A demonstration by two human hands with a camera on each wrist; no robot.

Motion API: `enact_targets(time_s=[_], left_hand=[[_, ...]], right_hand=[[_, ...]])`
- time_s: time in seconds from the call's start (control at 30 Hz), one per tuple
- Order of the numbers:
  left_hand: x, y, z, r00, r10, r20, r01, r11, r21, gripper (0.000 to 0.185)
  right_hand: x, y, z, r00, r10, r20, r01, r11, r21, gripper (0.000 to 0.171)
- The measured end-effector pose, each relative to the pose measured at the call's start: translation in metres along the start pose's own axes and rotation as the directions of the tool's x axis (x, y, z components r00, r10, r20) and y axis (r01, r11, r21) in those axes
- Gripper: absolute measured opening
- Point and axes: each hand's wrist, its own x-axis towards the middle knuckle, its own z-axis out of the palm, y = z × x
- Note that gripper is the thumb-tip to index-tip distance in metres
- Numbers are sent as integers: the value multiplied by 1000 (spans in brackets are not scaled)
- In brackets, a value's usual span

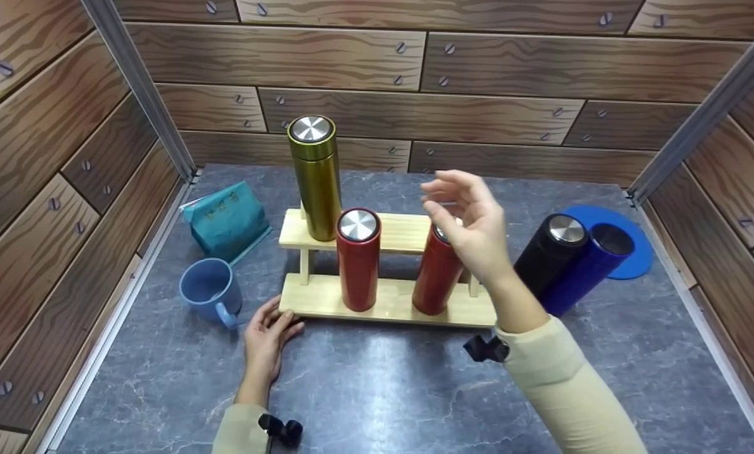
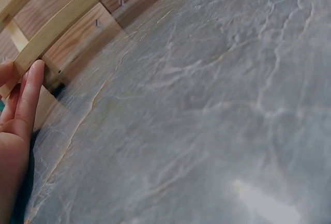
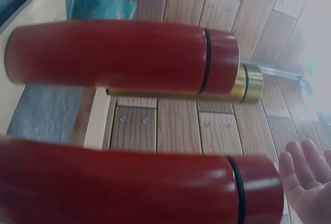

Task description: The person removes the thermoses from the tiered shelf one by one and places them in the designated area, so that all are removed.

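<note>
A two-tier wooden rack [image 1: 393,221] stands mid-table. On its lower shelf are two red thermos flasks, one left of center [image 1: 359,271] and one at the right [image 1: 435,280]; on the upper shelf, at the left, rises a gold thermos flask [image 1: 317,183]. My left hand [image 1: 266,337] pinches the rack's front left corner, thumb on top and fingers beneath the board [image 2: 57,25]. Beside the cap of the right red flask [image 3: 129,188], my right hand [image 1: 471,221] is raised with loosely bent fingers and nothing in its grasp. It partly covers that cap in the head view.
At the left are a blue mug [image 1: 207,287] and a teal pouch [image 1: 229,221]. To the right, a black flask [image 1: 550,246] and a dark blue flask [image 1: 591,265] stand side by side, near a round blue mat [image 1: 635,252]. Wood-patterned walls [image 1: 352,57] enclose the table.
</note>
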Motion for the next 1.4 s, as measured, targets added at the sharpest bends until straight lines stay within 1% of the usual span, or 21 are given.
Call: enact_targets(time_s=[0.27,0.53,0.67,0.93,1.03,1.13,1.23,1.4], left_hand=[[2,2,0,1000,-5,9,5,1000,-4,48],[1,1,-2,1000,-11,-1,11,1000,-5,48],[1,2,-3,1000,-8,2,8,1000,-4,49],[1,2,-4,1000,3,1,-3,999,-32,48],[1,2,-4,1000,3,-1,-3,1000,-30,50],[1,2,-4,1000,8,-3,-8,1000,-26,51],[1,1,-4,1000,13,-4,-13,1000,-21,52],[1,-1,-1,1000,0,7,0,1000,-12,52]], right_hand=[[14,6,24,998,31,56,-30,999,-17,39],[30,11,54,991,107,77,-104,994,-33,42],[40,13,67,985,138,104,-135,990,-43,45],[59,17,86,959,237,157,-220,968,-118,59],[66,19,92,947,282,153,-263,955,-135,63],[74,19,99,929,343,137,-321,934,-156,68],[81,21,104,909,396,126,-379,915,-142,74],[90,28,107,887,444,124,-435,895,-94,78]])
